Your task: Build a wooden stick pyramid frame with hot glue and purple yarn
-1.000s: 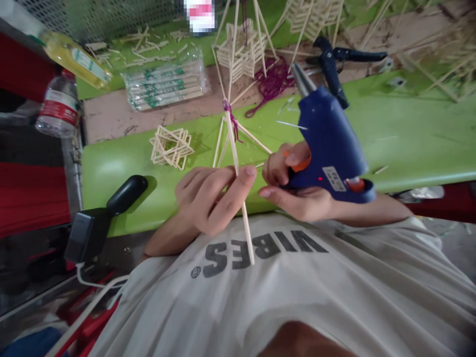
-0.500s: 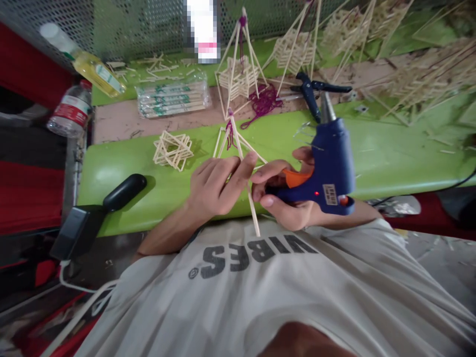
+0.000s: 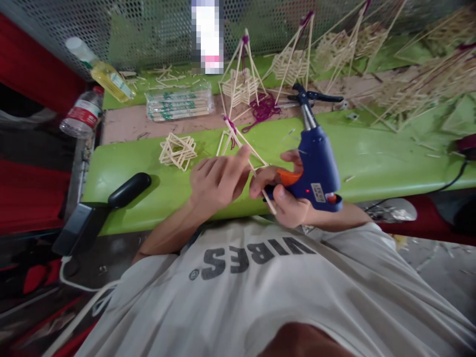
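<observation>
The head view takes in a green table, with stick pyramids along its far side. On the near half, in front of the person, is a tilted frame of sticks, tied at its peak. The left hand is narrowed on one leg; that leg's free end slants past the right fingers, and whether they touch it I cannot tell. The right hand is wrapped around a glue gun, nozzle pointing away. Farther off lies a packet; nearer sits a star, left of the frame. Purple yarn lies heaped beyond the frame.
</observation>
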Demonstrator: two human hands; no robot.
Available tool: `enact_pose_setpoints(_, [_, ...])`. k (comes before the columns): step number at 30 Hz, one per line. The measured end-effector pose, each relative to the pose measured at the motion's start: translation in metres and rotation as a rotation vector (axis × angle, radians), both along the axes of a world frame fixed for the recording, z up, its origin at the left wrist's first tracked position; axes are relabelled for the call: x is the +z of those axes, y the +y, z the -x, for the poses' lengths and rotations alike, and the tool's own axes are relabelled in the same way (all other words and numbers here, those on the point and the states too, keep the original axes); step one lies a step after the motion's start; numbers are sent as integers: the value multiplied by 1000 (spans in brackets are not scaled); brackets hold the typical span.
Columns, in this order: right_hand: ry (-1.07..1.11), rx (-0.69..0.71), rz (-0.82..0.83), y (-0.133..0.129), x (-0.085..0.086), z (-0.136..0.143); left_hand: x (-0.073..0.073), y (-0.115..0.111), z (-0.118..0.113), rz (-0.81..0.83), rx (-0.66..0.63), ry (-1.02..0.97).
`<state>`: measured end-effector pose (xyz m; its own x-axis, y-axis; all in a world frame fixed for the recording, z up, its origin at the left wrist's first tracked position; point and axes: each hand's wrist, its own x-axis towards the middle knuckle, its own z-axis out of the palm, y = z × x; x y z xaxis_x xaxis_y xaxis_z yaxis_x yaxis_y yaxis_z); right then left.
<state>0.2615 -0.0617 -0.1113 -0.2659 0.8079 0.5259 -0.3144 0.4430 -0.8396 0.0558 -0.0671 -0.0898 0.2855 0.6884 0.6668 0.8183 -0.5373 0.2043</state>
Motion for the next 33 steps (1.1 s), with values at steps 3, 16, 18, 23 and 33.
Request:
enact_pose_setpoints(3, [180,-46,-41,10,16,-4,1,2,4,-31,111,-82])
enact_pose_setpoints(16, [380,-230,-46,33,34,-22,-16,26,16,329,124,-57])
enact_pose_setpoints(18, [431,-219,-42,38,33,-24,-15,25,15,335,118,-74])
enact_pose_setpoints(23, [351,-407,14,47,36,-26,-15,25,17,349,119,-118])
enact_pose_setpoints(33, [370,-380,37,50,51,-33,-18,27,18,365,67,-210])
